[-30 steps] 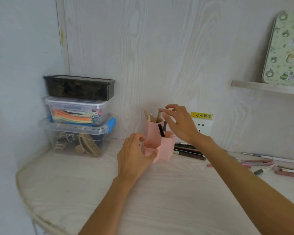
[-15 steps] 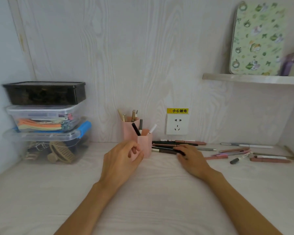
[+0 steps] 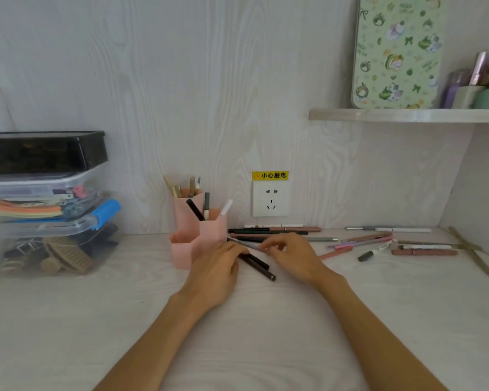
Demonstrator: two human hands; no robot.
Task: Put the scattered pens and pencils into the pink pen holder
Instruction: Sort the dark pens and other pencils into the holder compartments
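Note:
The pink pen holder (image 3: 187,249) stands on the desk near the wall, with several pens upright in its compartments. My left hand (image 3: 218,269) lies just right of it and grips two dark pens (image 3: 259,267) that stick out toward the right. My right hand (image 3: 292,256) is close beside it, its fingertips pinching the end of a thin grey pen (image 3: 244,243). Behind both hands a bunch of dark and pink pens (image 3: 274,231) lies along the wall. Several more pens and a marker (image 3: 374,251) are scattered to the right.
Stacked plastic storage boxes (image 3: 45,198) fill the left side of the desk. A wall socket (image 3: 271,200) with a yellow label sits behind the pens. A shelf (image 3: 407,115) at the upper right carries a green patterned tin and small containers. The right wall closes the corner.
My left hand let go of the holder and moved right onto the dark pens. My right hand came down from the holder's top to the pens on the desk. The view shifted right.

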